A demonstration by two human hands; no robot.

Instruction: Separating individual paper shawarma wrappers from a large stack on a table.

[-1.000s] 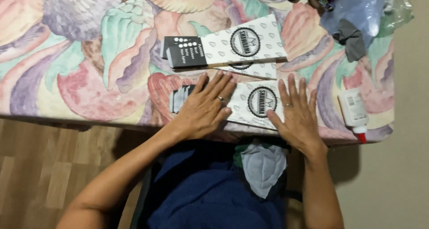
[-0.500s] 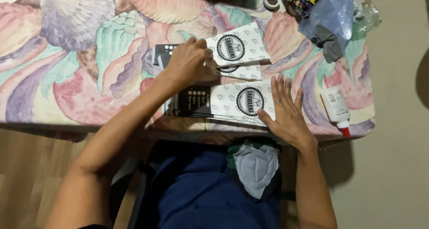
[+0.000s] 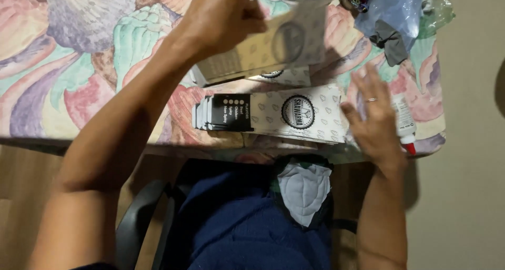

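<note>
Head view: left hand (image 3: 223, 15) grasps a flat carton sleeve (image 3: 273, 46), lifted near the table's (image 3: 68, 80) far edge. Right hand (image 3: 373, 120), fingers spread and released, rests beside the stacked sleeves (image 3: 273, 115) at the near edge.

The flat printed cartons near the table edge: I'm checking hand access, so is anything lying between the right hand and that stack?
Nothing visible does. The right hand is spread at the right end of the stack of flat cartons, with no object between them. The glue bottle lies just beyond the hand, and the left hand holds a lifted carton farther back.
</note>
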